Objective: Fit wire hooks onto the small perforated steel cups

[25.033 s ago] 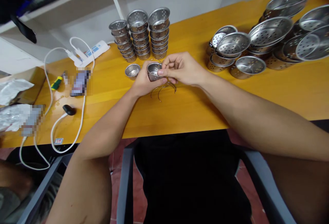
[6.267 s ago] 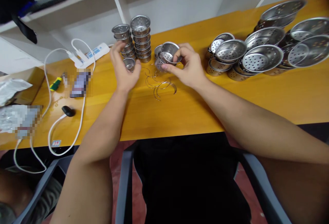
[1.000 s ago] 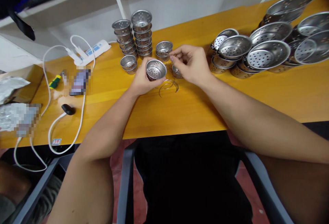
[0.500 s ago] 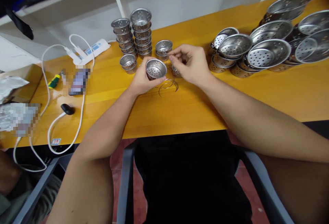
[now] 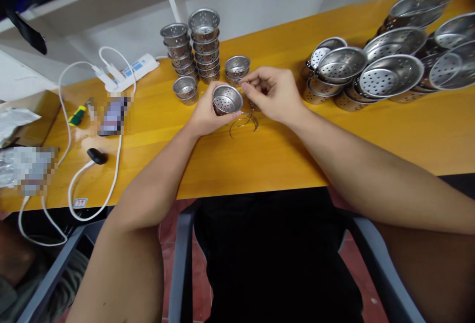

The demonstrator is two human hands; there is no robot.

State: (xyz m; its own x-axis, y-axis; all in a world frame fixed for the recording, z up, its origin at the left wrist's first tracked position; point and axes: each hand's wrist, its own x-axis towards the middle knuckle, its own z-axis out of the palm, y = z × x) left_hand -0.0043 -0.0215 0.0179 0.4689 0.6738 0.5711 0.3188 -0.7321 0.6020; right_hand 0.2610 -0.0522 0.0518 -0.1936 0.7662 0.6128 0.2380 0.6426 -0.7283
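My left hand (image 5: 204,114) is wrapped round a small perforated metal cup (image 5: 227,99), its open mouth tilted towards me. Just right of the cup's rim, my right hand (image 5: 272,90) is closed in a pinch; whatever thin thing lies between the fingertips is too small to make out. Several thin wire rings (image 5: 245,124) lie on the table below the cup. Behind the hands stands another perforated cup stack (image 5: 237,67), and part of one more cup is hidden by my right hand.
Two tall stacks of perforated cups (image 5: 204,25) and a short cup stack (image 5: 185,88) stand at the back left. Larger perforated metal pots (image 5: 389,78) crowd the right. A power strip (image 5: 133,72), phone (image 5: 113,116), cables and green-yellow screwdriver (image 5: 77,115) lie left.
My right hand has shifted slightly left, nearer the cup rim, and the held cup slightly right. The view has shifted a little; both hands keep their grip.
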